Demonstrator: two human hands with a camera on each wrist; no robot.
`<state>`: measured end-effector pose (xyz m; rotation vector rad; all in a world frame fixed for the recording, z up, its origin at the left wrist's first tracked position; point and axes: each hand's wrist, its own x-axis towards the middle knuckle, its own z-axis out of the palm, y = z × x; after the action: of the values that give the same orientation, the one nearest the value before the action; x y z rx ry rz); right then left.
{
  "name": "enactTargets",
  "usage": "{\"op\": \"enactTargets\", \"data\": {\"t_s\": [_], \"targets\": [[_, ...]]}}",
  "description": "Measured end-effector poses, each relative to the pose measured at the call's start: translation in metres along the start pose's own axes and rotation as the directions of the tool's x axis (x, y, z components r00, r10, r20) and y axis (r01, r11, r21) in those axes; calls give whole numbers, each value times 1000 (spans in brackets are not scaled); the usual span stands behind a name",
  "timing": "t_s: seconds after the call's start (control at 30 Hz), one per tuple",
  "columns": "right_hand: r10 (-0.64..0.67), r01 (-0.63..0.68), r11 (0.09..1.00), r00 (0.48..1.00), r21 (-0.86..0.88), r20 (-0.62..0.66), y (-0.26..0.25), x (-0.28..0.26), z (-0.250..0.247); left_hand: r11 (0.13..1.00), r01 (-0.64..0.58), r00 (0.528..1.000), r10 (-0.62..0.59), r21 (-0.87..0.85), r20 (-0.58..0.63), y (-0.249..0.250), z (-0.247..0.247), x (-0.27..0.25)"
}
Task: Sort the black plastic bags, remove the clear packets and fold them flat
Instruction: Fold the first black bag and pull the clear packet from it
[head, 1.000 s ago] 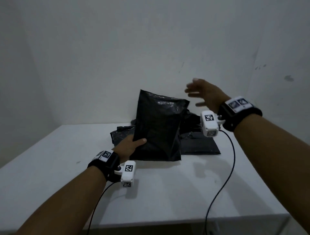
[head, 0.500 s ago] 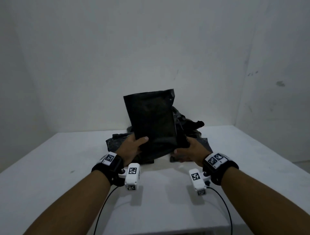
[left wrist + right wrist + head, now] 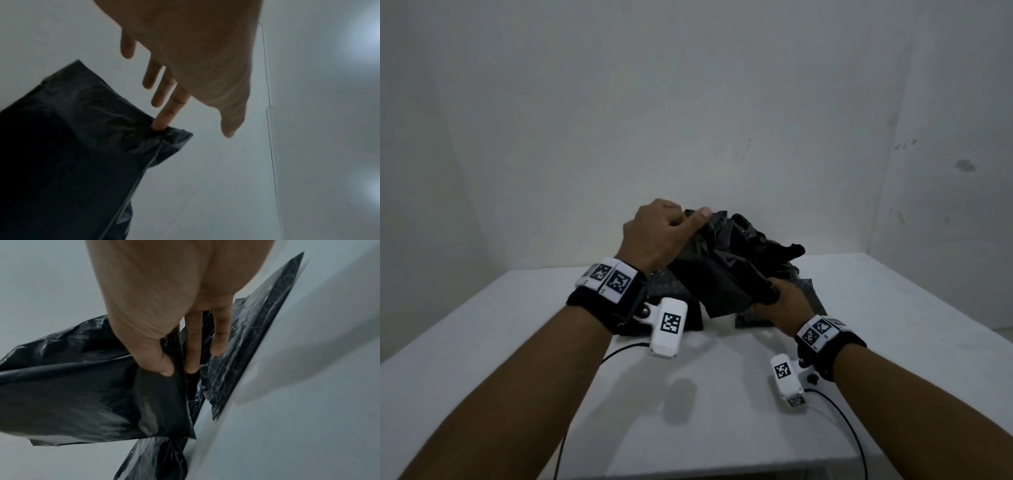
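Left hand (image 3: pixel 654 236) pinching the bag (image 3: pixel 719 270) top, right hand (image 3: pixel 779 303) gripping its lower corner above the pile (image 3: pixel 774 250) near the table (image 3: pixel 482 359) back edge: likely to slip or tear if tugged apart.

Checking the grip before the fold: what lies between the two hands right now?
In the head view, only the black plastic bag spans from left hand to right hand; both grip it.

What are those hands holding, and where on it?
One black bag: the left hand pinches its upper corner, and the right hand grips its lower edge.
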<state>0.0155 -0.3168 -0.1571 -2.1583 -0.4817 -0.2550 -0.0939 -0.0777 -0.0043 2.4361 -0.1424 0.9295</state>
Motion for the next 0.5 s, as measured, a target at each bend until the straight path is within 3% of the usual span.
{"op": "enactTargets", "data": {"t_s": [0.13, 0.27, 0.4, 0.5], "targets": [[-35, 34, 997, 999, -68, -12, -2, 1, 3, 984, 48, 996, -60, 174, 62, 4, 12, -4], [-36, 33, 997, 998, -69, -43, 1, 1, 1, 977, 31, 999, -26, 213, -25, 2, 19, -6], [-13, 11, 998, 1000, -60, -27, 6, 2, 2, 991, 7, 1000, -5, 131, -17, -3, 24, -2], [15, -16, 1000, 999, -21, -29, 10, 2, 3, 997, -80, 992, 80, 10, -100, -4, 27, -4]]}}
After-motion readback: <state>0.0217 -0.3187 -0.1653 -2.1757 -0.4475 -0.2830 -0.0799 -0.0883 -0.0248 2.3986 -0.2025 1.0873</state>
